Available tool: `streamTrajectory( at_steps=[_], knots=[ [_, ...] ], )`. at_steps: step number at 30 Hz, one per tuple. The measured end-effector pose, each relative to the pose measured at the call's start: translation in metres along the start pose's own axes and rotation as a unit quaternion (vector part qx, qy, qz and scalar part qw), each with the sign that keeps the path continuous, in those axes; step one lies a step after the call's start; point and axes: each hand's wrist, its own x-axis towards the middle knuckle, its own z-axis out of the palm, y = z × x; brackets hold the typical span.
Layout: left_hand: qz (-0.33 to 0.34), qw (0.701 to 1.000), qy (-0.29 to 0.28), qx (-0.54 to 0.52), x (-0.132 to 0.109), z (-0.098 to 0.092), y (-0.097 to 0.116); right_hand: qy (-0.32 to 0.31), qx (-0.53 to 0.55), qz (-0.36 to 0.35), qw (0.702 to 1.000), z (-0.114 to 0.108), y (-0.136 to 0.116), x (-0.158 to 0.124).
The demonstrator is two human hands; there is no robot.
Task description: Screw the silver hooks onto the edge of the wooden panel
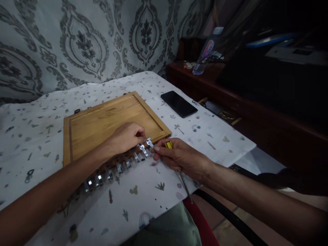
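A framed wooden board (110,114) lies on the table, with a row of bent shiny metal clips (119,168) along its near edge. My left hand (126,136) rests over that edge, its fingers curled and pressed together beside the last clips. Whatever its fingertips hold is hidden. My right hand (180,155) is closed around a screwdriver (168,145) with a yellow handle, its thin shaft (186,187) pointing down toward me. The right thumb and fingertip also meet a small flat metal clip (150,142) at the board's near right corner.
A black phone (178,104) lies right of the board on the white patterned tablecloth (217,136). Beyond the table's right edge stands a dark red desk (179,70) with a plastic bottle (206,53) and a partly open drawer (222,114). A patterned curtain (102,41) hangs behind.
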Motion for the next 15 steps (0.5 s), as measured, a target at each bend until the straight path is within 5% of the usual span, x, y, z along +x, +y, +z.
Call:
streamTrajectory(
  at_steps=[15],
  knots=[
    [0.027,1.0,-0.01,-0.006,0.002,-0.0015,-0.0001,-0.016,-0.024,-0.022,0.999,-0.0022,0.0028,-0.0005]
  ],
)
